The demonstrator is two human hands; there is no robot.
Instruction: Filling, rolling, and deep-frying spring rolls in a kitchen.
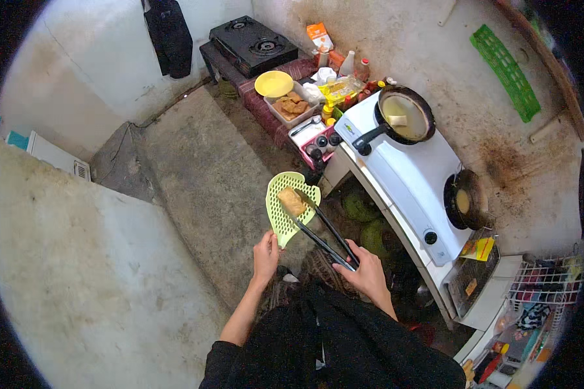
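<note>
My left hand (266, 258) grips the handle end of a light green perforated plastic strainer (280, 227). On the strainer lies a golden-brown fried piece of food (292, 201). My right hand (368, 273) holds black-handled tongs (322, 244), whose tips sit on either side of that piece. To the right, on a white two-burner gas stove (394, 170), a dark frying pan (430, 119) contains oil and one pale piece of food (397, 120). The pan's handle (370, 138) points toward the stove's front edge.
A smaller wok (460, 199) occupies the stove's nearer burner. Beyond the stove are a plastic container of fried food (292, 108), a yellow lid (274, 84), bottles (348, 63) and a black gas stove (253, 46). A metal tray (467, 291) and a wire rack (545, 284) stand at right.
</note>
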